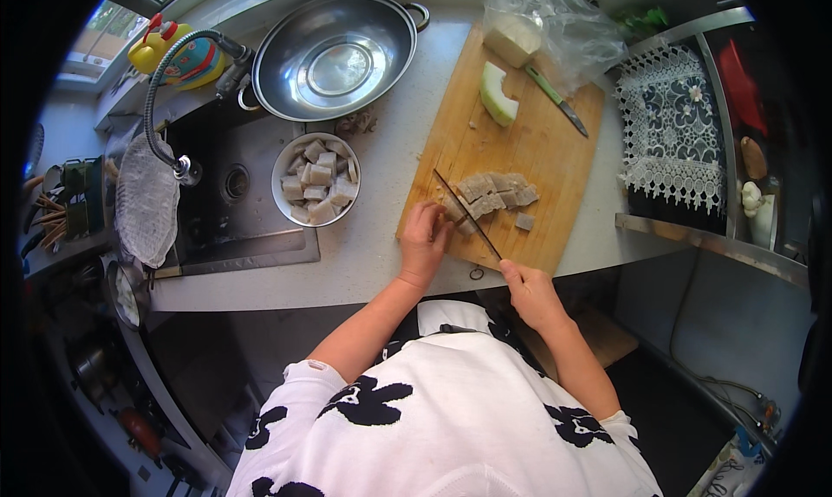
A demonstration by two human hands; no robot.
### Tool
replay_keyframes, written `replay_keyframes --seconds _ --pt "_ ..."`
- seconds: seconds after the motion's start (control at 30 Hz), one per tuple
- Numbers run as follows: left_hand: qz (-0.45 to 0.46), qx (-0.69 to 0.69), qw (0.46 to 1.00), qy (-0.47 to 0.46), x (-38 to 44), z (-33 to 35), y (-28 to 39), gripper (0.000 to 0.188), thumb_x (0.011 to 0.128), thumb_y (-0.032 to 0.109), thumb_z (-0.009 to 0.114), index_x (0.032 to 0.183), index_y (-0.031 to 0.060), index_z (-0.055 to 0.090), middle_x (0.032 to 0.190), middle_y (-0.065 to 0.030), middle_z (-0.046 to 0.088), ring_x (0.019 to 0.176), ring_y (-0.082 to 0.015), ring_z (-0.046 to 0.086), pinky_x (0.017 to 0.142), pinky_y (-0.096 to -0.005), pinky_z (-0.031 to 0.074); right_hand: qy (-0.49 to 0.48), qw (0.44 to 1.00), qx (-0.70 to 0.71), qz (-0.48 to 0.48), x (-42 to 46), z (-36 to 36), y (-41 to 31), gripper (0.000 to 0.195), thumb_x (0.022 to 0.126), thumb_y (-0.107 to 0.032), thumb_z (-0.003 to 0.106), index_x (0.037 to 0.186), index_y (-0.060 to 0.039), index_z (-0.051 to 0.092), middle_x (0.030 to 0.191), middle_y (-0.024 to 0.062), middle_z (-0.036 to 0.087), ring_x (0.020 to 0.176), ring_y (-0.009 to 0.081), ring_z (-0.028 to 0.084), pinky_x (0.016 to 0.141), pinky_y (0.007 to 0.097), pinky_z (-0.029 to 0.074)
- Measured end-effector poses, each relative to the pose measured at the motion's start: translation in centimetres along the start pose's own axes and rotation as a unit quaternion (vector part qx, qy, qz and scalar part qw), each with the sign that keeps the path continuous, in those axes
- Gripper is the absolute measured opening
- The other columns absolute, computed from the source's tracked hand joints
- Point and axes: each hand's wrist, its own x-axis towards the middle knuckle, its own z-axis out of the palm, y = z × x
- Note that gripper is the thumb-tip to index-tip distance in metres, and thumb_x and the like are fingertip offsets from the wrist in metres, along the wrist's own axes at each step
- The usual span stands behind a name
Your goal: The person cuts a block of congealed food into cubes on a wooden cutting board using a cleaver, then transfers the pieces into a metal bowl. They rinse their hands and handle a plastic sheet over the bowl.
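Observation:
A wooden cutting board (455, 133) lies before me on the counter. My right hand (532, 294) grips the handle of a kitchen knife (469, 216), whose blade is seen almost edge-on and slants up to the left. The blade stands against a group of greyish-beige food chunks (497, 188), partly cut into blocks. To the left of the blade, the curled fingers of my left hand (422, 237) hold the end of this food against the board; the fingers partly hide it. One loose cube (524, 221) sits to the right.
A bowl of pale cubes (317, 184) stands left of the board beside the sink (221, 237). Behind it is a large steel basin (390, 74). At the board's far end are a melon wedge (497, 97), a green-handled knife (558, 100) and a block in a plastic bag (513, 39).

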Motion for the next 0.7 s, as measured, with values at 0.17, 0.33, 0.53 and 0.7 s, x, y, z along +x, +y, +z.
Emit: replay_keyframes --seconds 0.17,0.33,0.53,0.7 --pt "0.055 0.002 0.998 0.034 0.2 0.9 0.1 0.017 0.077 0.0 0.064 0.093 0.0014 0.059 0.099 -0.0123 0.059 0.082 -0.0307 0.06 0.069 -0.0343 0.049 0.007 1.0 -0.028 0.01 0.4 0.6 0.5 0.064 0.094 -0.055 0.044 0.087 0.0054 0.065 0.082 0.0294 0.062 0.085 0.0449 0.06 0.077 0.0442 0.047" --pt "0.025 -0.011 0.999 0.029 0.2 1.0 0.0 0.015 0.076 -0.002 0.063 0.091 0.0011 0.06 0.097 -0.0121 0.06 0.082 -0.0311 0.06 0.069 -0.035 0.049 -0.021 0.999 -0.018 0.03 0.8 0.5 -0.7 0.065 0.093 -0.056 0.043 0.087 0.0045 0.066 0.084 0.0298 0.063 0.087 0.0458 0.06 0.079 0.045 0.047" --pt "0.013 -0.02 1.0 0.021 0.4 0.8 -0.2 0.018 0.075 -0.005 0.061 0.092 0.0003 0.06 0.096 -0.0131 0.059 0.084 -0.0322 0.06 0.071 -0.0349 0.049 0.044 0.998 -0.026 -0.023 3.2 4.4 1.4 0.064 0.093 -0.057 0.043 0.087 0.0026 0.067 0.082 0.0278 0.063 0.086 0.0455 0.06 0.077 0.0461 0.047" --pt "0.064 0.008 0.998 0.015 -0.3 0.7 0.3 0.026 0.073 -0.004 0.062 0.099 -0.0006 0.057 0.103 -0.0169 0.056 0.093 -0.0358 0.057 0.078 -0.038 0.049 0.049 0.998 -0.002 -0.032 3.3 4.0 2.1 0.066 0.092 -0.059 0.044 0.083 0.0028 0.065 0.08 0.0269 0.063 0.083 0.045 0.06 0.073 0.047 0.047"
